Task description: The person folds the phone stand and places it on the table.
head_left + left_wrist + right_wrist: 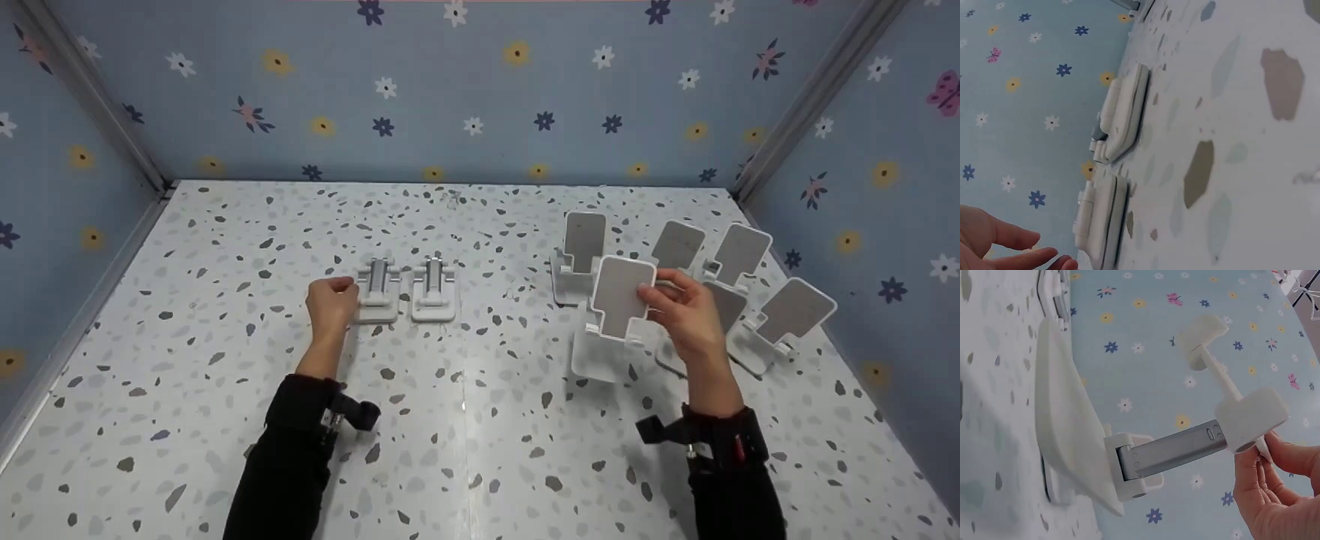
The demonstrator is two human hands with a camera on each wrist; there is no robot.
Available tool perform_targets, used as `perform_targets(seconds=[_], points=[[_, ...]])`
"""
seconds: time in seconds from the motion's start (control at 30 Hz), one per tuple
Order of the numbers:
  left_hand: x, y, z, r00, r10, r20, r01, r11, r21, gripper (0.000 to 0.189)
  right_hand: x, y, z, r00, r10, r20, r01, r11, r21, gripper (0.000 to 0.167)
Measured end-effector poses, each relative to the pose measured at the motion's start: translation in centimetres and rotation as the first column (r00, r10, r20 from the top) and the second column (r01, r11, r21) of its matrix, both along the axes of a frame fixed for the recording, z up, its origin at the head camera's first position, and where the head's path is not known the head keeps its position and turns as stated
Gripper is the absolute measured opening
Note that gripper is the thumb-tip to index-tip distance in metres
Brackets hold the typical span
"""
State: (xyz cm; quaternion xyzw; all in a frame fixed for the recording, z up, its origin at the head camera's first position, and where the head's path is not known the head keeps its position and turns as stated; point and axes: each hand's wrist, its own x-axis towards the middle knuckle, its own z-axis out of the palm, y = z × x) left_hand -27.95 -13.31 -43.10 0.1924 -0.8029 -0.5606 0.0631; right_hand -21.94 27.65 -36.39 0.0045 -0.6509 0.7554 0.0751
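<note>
In the head view my right hand (688, 311) pinches the side edge of an unfolded white phone stand (619, 292) with a grey pad, thumb on its front. The right wrist view shows this stand's silver arm (1179, 449) and its base (1069, 422), which is tilted over the table. My left hand (332, 304) is beside two folded phone stands, nearest the left one (377, 304); the other folded stand (433, 305) lies just right of it. From the left wrist, the loosely bent fingers (1022, 260) show nothing between them.
Several unfolded phone stands are grouped at the right, among them one at the back (585, 244) and one at the outer right (796, 311). Flower-patterned panels (480, 90) wall in the speckled white table (465, 450) at the back and both sides.
</note>
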Motion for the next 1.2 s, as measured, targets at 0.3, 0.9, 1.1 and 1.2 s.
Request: perform_targets(seconds=[0.3,0.9,1.1,1.2], points=[[1.5,5.0,2.3,0.98,-0.16,-0.115,0.177,0.97,0.165,0.031,0.2,-4.0,1.7,0.99,0.074,-0.118,-0.092,0.983,-0.159,0.024],[6.0,13.3,3.1,0.8,-0.564,-0.204,0.585,0.658,0.475,0.039,-0.3,-8.1,2.7,0.983,0.091,-0.162,-0.128,0.963,-0.237,0.026],[6.7,13.8,3.1,0.79,-0.574,-0.216,0.6,0.651,0.465,0.04,-0.4,-8.5,2.5,0.982,0.082,-0.17,-0.117,0.971,-0.21,0.026],[7.0,13.9,3.0,0.787,-0.575,-0.225,0.608,0.658,0.444,0.039,-0.3,-8.5,2.4,0.98,0.097,-0.171,-0.124,0.98,-0.154,0.024]])
